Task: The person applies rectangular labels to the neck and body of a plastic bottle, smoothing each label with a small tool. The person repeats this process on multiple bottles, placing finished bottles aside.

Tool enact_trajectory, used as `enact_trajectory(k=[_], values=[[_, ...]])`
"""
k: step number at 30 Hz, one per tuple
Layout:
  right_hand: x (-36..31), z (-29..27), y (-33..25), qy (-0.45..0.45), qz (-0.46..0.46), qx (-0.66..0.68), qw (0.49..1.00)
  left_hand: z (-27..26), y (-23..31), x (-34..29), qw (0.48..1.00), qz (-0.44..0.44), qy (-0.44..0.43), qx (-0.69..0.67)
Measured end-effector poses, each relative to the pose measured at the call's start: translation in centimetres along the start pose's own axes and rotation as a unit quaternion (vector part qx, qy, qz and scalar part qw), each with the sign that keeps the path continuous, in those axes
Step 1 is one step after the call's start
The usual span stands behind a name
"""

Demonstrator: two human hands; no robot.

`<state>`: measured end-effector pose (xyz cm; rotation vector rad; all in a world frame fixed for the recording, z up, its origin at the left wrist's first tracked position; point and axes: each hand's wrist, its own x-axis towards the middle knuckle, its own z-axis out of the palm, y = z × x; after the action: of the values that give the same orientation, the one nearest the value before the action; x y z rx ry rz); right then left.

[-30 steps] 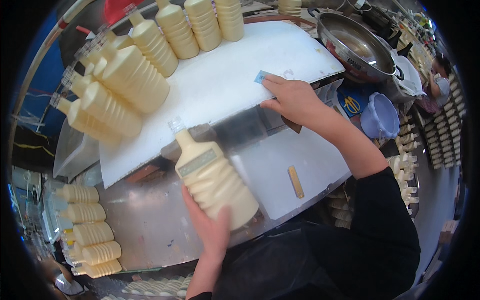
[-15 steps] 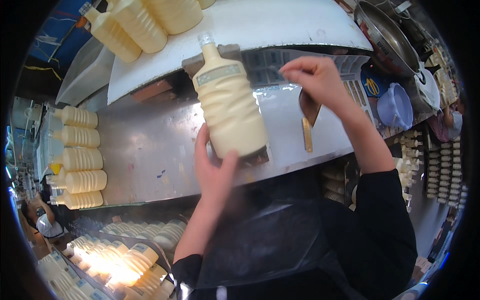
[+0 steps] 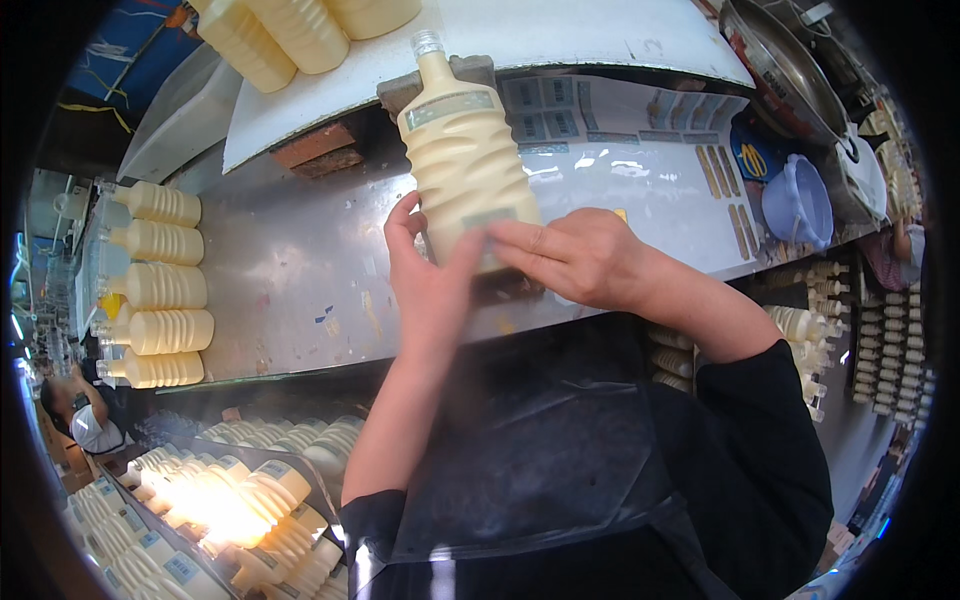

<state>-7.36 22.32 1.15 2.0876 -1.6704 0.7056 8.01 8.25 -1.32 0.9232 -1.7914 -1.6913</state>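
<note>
The scene is fairly bright overall, with the harshest glare washing out the lower-left bottles [image 3: 220, 515], a soft sheen on the metal tabletop [image 3: 270, 270] and small white glints across the glossy sheet [image 3: 620, 170], while the black apron [image 3: 530, 460] is dim and shadow gathers beneath the white board [image 3: 550, 30]. Blur smears the left grip [image 3: 427, 283], its thumb most of all, though the folds of the ridged bottle [image 3: 465, 155] read clearly. Fisheye distortion bends straight edges near a black, rounded border, where distant things turn small and soft.
</note>
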Motion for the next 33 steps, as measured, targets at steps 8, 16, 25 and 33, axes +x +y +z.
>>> enact_trajectory(k=[8, 16, 25, 33], values=[[-0.6, -1.7, -1.4, -0.040, 0.419, 0.242, 0.874, 0.1, -1.1, -0.3, 0.996, 0.018, -0.004, -0.082], [0.7, 1.8, -1.1, -0.035, 0.584, 0.338, 0.737, 0.4, -0.4, -0.7, 0.998, 0.013, -0.020, -0.065], [0.5, 1.9, -1.1, -0.023, 0.589, 0.363, 0.722, 0.2, -1.2, -0.5, 0.998, 0.025, -0.019, -0.057], [0.2, 2.1, -1.2, -0.017, 0.584, 0.365, 0.725, 0.2, -0.6, -0.7, 0.996, 0.008, -0.020, -0.082]])
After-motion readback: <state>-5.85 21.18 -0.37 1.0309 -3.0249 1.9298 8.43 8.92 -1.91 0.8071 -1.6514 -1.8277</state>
